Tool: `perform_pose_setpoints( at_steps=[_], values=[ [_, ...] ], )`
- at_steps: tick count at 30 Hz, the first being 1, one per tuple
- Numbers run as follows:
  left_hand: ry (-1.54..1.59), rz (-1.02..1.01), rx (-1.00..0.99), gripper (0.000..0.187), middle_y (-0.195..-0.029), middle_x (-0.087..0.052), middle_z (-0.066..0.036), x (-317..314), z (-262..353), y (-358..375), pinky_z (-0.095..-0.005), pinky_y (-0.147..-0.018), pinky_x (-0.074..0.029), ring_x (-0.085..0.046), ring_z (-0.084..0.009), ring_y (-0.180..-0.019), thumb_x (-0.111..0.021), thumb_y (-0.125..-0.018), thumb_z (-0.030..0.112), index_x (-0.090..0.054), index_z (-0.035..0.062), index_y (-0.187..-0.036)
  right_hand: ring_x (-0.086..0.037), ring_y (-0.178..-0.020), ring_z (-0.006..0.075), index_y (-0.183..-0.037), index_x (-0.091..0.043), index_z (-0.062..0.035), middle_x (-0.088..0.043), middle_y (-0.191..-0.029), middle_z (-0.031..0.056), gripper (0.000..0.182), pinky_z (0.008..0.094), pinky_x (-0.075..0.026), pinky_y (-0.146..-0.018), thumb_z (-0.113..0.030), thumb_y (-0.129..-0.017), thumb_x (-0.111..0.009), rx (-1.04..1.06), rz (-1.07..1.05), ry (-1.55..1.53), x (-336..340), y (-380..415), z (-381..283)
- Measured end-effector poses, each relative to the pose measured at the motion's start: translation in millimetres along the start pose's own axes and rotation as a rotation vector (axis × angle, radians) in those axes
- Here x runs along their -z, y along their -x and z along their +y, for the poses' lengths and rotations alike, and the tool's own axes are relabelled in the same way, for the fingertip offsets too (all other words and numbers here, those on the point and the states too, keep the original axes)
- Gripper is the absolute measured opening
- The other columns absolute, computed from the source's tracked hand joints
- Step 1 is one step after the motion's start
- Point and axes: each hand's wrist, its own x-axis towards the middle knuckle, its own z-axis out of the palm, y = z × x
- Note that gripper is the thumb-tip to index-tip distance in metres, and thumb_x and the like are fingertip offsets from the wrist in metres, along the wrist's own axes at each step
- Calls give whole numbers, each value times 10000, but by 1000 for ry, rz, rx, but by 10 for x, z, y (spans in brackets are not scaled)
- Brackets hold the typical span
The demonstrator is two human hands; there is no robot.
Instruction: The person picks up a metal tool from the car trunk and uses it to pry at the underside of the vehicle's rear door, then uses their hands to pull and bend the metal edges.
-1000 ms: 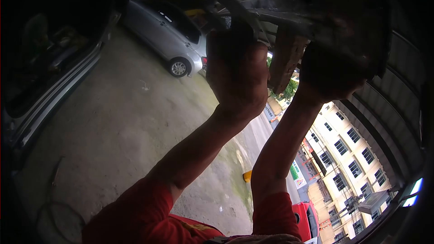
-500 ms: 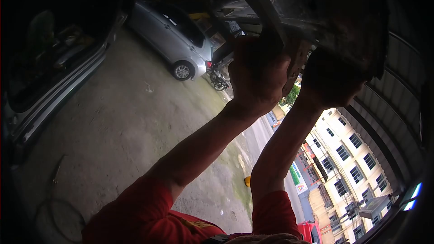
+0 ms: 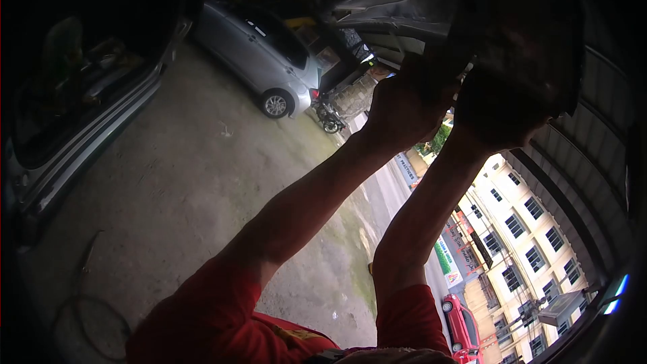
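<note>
Both arms, in red sleeves, reach up into a dark vehicle part (image 3: pixel 526 34) overhead. My left hand (image 3: pixel 410 104) is closed near its lower left edge; what it grips is lost in shadow. To the right, my right hand (image 3: pixel 502 111) is raised against the same dark part, its fingers too dark to make out. Sheet-like shiny material (image 3: pixel 377 10) shows above my left hand.
A silver car (image 3: pixel 256 54) stands at the upper left, with a motorcycle (image 3: pixel 329 118) behind it. An open vehicle door (image 3: pixel 87 148) is at the far left. A cable (image 3: pixel 87 303) lies on the concrete floor (image 3: pixel 195 182). A red car (image 3: pixel 460 323) and a pale building (image 3: pixel 532 236) are outside.
My left hand has moved right, closer to my right hand. The dark bar and rusty strip seen near it before are no longer visible. More of the red car shows.
</note>
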Motion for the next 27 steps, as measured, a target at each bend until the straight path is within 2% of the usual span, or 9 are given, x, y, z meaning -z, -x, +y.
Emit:
perform_pose_setpoints(
  at_steps=[2,5,8,10,12,18,19,22,27],
  values=[
    [211,-10,331,344,-919,-601,-164,-24,47,95,-380,-683,-512,-645,-325,-787,-623,-901,326,-590,25,-1064,-317,-1383,306,-1467,-306,-150,-326,-1497,120,599,498,-247,-1138,-498,-983,-358,4,0,-11,1,-4,-40],
    [105,390,-124,312,-706,-537,-60,81,178,41,-285,-612,-454,-573,-177,-656,-561,-951,295,-545,-16,-975,-317,-1383,304,-1467,-306,-148,-326,-1497,119,596,496,-246,-1138,-495,-984,-357,18,14,-30,63,-44,-88],
    [396,367,22,307,-704,-539,-47,106,182,51,-279,-534,-456,-559,-177,-589,-582,-940,303,-534,0,-953,-316,-1383,302,-1467,-307,-147,-326,-1497,118,593,494,-244,-1139,-491,-986,-355,14,23,-29,92,-93,-102],
    [98,317,-183,300,-728,-564,-55,-150,-69,37,-280,-576,-467,-579,-173,-633,-616,-925,285,-532,0,-966,-315,-1383,301,-1466,-307,-146,-326,-1497,117,591,493,-243,-1140,-489,-987,-353,2,29,-19,5,25,-32],
    [-101,0,-26,326,-767,-591,-60,-78,-11,101,-272,-640,-480,-593,-166,-686,-627,-924,266,-534,-16,-1058,-315,-1383,300,-1466,-307,-145,-326,-1497,117,589,492,-242,-1140,-487,-988,-352,-5,26,-17,1,-18,-84],
    [1031,480,38,228,-804,-561,-57,57,126,154,-240,-633,-445,-533,-103,-684,-545,-959,263,-495,41,-939,-313,-1383,297,-1465,-308,-142,-326,-1497,115,583,489,-239,-1141,-480,-991,-349,5,45,-29,12,-15,-66],
    [101,437,-132,242,-809,-577,-84,22,10,94,-265,-634,-458,-570,-151,-698,-573,-946,256,-498,28,-980,-313,-1383,296,-1465,-308,-142,-326,-1497,114,582,488,-239,-1141,-479,-992,-348,3,50,-26,-12,3,-51],
    [199,62,84,317,-865,-609,-92,-40,-20,175,-304,-693,-481,-616,-190,-801,-634,-920,246,-508,-9,-1062,-312,-1383,295,-1465,-308,-140,-326,-1497,113,579,486,-237,-1142,-475,-993,-346,-8,45,-26,-60,22,-44],
    [290,417,-100,302,-701,-526,-60,199,145,55,-248,-538,-419,-510,-118,-540,-540,-966,320,-474,54,-838,-311,-1384,292,-1464,-309,-138,-326,-1497,112,575,483,-235,-1143,-469,-996,-343,-1,72,-26,-15,14,-34]
  ],
)
